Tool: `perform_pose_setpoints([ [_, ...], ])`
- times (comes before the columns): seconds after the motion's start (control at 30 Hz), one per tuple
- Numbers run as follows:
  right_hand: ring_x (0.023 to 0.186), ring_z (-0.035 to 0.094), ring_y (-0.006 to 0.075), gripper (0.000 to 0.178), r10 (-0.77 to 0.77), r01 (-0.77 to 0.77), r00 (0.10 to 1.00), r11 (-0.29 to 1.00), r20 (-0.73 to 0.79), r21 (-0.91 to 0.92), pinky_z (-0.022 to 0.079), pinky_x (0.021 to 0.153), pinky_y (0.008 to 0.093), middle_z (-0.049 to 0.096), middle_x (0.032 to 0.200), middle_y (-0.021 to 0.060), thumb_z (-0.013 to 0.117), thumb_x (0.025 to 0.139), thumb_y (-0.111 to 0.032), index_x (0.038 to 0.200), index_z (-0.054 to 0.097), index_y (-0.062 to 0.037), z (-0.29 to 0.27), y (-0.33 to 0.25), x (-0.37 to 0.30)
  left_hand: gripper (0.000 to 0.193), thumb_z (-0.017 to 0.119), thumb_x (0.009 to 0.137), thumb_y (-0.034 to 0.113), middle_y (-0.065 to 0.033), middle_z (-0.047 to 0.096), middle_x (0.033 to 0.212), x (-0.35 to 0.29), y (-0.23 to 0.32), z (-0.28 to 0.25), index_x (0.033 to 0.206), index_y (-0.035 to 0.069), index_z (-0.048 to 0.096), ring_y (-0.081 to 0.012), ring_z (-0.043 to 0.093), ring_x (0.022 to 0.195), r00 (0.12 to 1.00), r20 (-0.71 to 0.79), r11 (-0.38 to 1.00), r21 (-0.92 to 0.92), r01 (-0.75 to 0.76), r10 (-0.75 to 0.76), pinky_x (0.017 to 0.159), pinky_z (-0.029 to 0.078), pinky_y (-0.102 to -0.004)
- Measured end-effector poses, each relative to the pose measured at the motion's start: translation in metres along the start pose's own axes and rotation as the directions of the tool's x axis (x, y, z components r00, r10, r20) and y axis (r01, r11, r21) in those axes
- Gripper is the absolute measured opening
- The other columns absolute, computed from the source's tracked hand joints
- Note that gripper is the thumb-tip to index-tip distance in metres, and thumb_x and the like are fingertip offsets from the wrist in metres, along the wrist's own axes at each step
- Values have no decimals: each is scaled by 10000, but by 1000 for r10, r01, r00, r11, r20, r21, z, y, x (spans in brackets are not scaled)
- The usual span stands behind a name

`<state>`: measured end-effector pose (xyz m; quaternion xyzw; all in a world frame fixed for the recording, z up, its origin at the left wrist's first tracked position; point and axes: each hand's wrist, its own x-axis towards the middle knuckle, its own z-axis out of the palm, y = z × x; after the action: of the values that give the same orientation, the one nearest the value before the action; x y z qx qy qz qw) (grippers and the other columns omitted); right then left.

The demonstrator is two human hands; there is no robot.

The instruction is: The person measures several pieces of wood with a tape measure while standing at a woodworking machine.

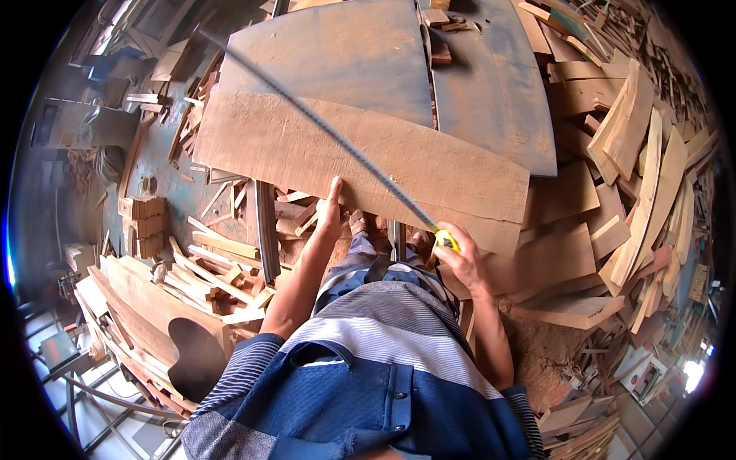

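Observation:
A wide brown wooden board lies across a saw table with a worn metal top. At its near edge is my left hand, closed on the wood with the thumb on the edge and the other fingers mostly hidden. My right hand is wrapped round a yellow and black tape measure by the board's near right part. From its case a long tape blade runs out slantwise over the board to the far left, past the table's edge. Whether the blade touches the board I cannot tell.
A slot splits the table top, with small offcuts beside it. Long curved planks are heaped on the right. Wood strips and boards pile up on the left, near stacked blocks. A table leg stands below the board.

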<state>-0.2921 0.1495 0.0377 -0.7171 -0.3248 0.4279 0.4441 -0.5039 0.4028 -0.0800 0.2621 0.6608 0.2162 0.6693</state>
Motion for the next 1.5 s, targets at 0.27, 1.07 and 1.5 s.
perform_pose_setpoints([
  [0.27, 950, 605, 180, 574, 151, -146, 988, 889, 23, 435, 489, 872, 309, 632, 1097, 92, 666, 782, -143, 1323, 564, 19, -29, 15, -69, 584, 832, 787, 531, 6, 600, 1006, 2, 3, -2, 1162, 125, 646, -153, 570, 849, 998, 21, 997, -64, 54, -52, 670, 483, -367],
  [1.07, 859, 638, 262, 346, 486, 239, 733, 471, -476, 849, 549, 744, 402, 615, 1001, 145, 528, 934, -160, 1267, 507, -70, 0, 93, -163, 451, 855, 765, 514, 12, 545, 793, -5, 11, 4, 983, 200, 616, -139, 525, 694, 998, 14, 997, -53, 64, -63, 547, 451, -284],
  [1.5, 860, 635, 183, 330, 582, 58, 645, 608, -494, 792, 585, 709, 372, 587, 985, 53, 630, 906, -79, 1235, 605, -83, -30, 97, -123, 367, 828, 847, 330, -4, 695, 1038, -14, -17, 31, 1122, 153, 660, -188, 666, 900, 947, 299, 898, -374, 234, -122, 788, 561, -359],
])
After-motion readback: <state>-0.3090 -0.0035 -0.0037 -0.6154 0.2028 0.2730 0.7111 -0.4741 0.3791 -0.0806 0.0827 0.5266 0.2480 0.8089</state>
